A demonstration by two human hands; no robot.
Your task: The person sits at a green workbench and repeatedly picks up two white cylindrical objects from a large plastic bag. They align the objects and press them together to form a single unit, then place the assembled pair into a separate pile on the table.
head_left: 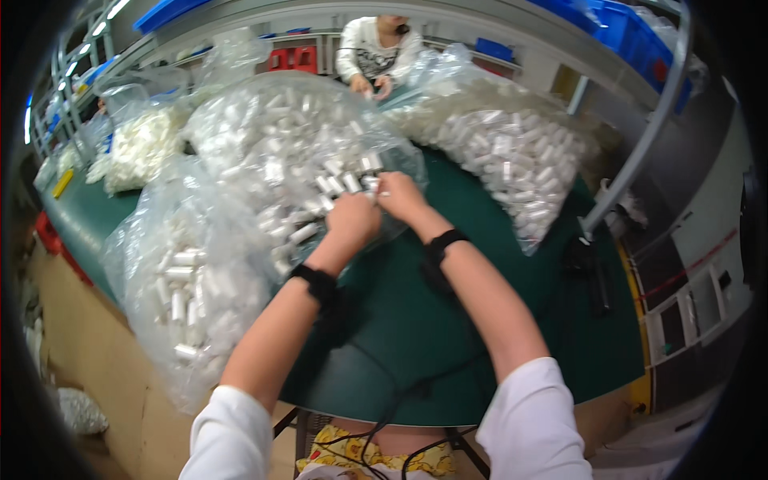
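Both my hands meet over the mouth of a large clear plastic bag (272, 104) heaped with short white plastic cylinders (332, 184). My left hand (354, 218) is closed, its fingertips turned in toward the other hand. My right hand (400, 196) is closed too, with its fingers pinched around a small white cylinder (372, 184) at the bag's edge. The left fingers are partly hidden, so what they grip cannot be made out. Each wrist wears a black band. More loose cylinders lie just beyond and to the left of my hands.
Another clear bag (188, 296) of white cylinders hangs over the table's left edge. A full bag (520, 160) lies at the right. Black cables (416, 388) cross the near edge of the green table (496, 320). A person (376, 56) works across from me. A metal post (640, 152) rises at right.
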